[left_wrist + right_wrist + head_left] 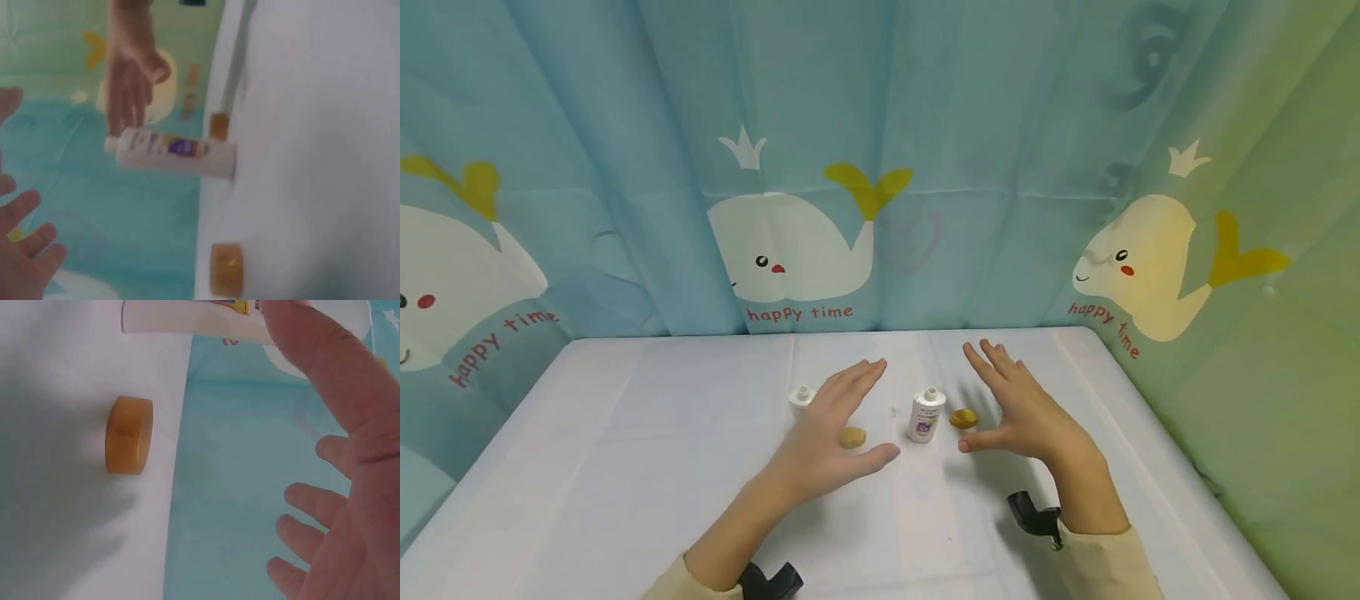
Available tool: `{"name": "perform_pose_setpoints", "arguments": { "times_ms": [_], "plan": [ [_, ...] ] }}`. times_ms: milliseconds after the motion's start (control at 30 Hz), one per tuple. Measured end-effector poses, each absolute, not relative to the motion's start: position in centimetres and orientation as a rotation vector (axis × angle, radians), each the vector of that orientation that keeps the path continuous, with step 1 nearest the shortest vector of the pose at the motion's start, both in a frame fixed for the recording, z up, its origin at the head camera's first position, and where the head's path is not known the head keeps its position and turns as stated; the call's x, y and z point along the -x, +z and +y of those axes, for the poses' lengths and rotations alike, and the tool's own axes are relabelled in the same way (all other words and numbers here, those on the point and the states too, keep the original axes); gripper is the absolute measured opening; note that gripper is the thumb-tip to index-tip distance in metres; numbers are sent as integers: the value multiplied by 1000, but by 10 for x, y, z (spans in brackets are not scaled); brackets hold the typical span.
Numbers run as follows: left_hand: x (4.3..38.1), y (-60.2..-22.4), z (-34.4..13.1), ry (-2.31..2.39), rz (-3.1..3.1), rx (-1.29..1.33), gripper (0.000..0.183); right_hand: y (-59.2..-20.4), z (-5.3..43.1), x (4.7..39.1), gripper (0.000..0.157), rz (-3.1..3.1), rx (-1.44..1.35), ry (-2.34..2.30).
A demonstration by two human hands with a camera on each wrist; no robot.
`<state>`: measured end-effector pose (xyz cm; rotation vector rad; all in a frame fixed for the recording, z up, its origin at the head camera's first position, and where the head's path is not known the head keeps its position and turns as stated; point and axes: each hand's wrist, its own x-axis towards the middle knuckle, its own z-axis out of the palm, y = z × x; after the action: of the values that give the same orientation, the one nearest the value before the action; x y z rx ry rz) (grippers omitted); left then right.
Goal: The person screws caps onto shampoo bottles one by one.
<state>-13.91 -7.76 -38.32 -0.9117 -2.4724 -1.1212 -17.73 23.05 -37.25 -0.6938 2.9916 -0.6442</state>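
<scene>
Currently: left grip [817,442], a bare hand, fingers spread; right grip [1028,414], likewise; upright white bottle [926,418], standing on the worktop [662,458] between them; gold cap [964,418], just beside it; second bottle [800,400], partly hidden behind the left grip; second gold cap [853,437], visible between its thumb and fingers.

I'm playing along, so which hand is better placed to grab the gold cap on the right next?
Probably the right hand: it's open, empty and closest to that gold cap. The left hand is beyond the white bottle, nearer the other gold cap.
</scene>
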Motion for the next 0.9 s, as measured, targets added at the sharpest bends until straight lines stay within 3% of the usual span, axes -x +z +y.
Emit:
{"name": "perform_pose_setpoints", "arguments": {
  "times_ms": [467, 900],
  "plan": [
    [166, -403, -45, -1618, -2574, 763, 80, -379, 226, 178, 117, 2942, 667, -660],
    [182, -416, -31, -1713, -2688, 776, 79, -388, 225, 181, 94, 2912, 614, -575]
  ]
}}
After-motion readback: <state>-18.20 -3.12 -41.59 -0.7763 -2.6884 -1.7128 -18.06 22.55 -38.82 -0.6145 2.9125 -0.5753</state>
